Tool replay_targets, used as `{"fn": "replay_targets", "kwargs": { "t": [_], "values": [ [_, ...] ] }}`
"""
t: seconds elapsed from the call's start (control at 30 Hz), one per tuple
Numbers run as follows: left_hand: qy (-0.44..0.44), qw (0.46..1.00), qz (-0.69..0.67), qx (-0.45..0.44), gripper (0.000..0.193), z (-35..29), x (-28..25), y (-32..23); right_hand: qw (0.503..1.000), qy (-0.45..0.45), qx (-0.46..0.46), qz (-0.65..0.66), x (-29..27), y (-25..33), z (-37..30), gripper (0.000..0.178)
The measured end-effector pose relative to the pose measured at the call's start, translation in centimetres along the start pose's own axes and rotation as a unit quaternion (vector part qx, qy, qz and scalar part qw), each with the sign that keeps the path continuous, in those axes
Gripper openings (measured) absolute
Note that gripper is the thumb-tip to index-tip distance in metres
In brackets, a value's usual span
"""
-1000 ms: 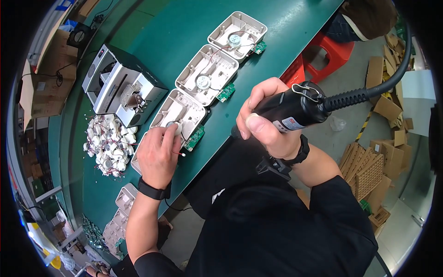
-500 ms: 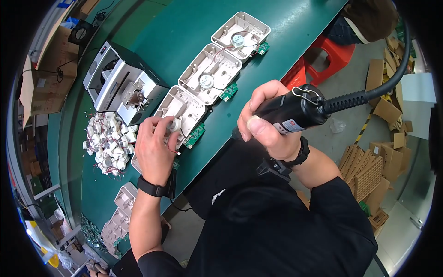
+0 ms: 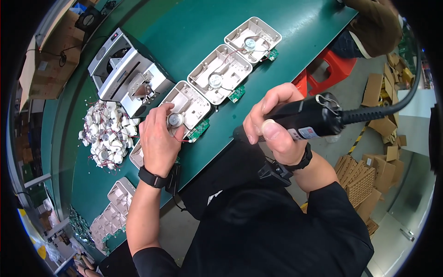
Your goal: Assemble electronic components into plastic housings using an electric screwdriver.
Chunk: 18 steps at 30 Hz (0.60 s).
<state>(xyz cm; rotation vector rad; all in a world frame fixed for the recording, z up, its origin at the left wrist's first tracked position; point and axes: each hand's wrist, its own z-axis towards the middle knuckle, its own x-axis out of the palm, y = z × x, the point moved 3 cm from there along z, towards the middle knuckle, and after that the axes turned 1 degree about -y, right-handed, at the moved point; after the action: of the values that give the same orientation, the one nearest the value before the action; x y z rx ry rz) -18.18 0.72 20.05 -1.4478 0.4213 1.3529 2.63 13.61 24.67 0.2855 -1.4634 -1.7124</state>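
Observation:
My left hand (image 3: pixel 159 138) reaches over a beige plastic housing shell (image 3: pixel 197 107), its thumb and fingers curled round the rim of a small round speaker (image 3: pixel 175 120). The speaker lies face up inside the shell, with a red wire by my thumb. A green circuit board (image 3: pixel 199 131) sits at that shell's near edge. My right hand (image 3: pixel 279 127) is wrapped round a black electric screwdriver (image 3: pixel 307 115), whose cord leaves its rear end. The driver's dark tip end points left, near the table edge and away from the shells. Part of the nearest shell is hidden under my left hand.
Two more shells (image 3: pixel 206 69) with speakers and boards continue up the green table (image 3: pixel 184 23). A grey-white machine (image 3: pixel 134 74) stands left, beside a heap of white speakers (image 3: pixel 108 134). More shells (image 3: pixel 121 196) lie lower left. A red stool (image 3: pixel 334 69) and cardboard (image 3: pixel 357 180) are at right.
The speaker under my left fingers was tilted and now lies flatter, face up in the shell. My right hand has moved slightly right with the screwdriver. The whole view has shifted a little.

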Motion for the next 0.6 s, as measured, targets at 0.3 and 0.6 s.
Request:
{"fn": "replay_targets", "kwargs": {
  "t": [0.3,0.6],
  "values": [
    [-0.061,0.995,0.044,0.061,0.041,-0.6,0.3,1.1,0.996,0.028,-0.064,0.055,6.6,0.7,4.7,0.024],
    [-0.049,0.997,0.022,0.052,0.037,-1.1,-0.4,2.1,0.981,0.115,-0.123,-0.094,10.5,-3.8,9.0,0.020]
  ]
}}
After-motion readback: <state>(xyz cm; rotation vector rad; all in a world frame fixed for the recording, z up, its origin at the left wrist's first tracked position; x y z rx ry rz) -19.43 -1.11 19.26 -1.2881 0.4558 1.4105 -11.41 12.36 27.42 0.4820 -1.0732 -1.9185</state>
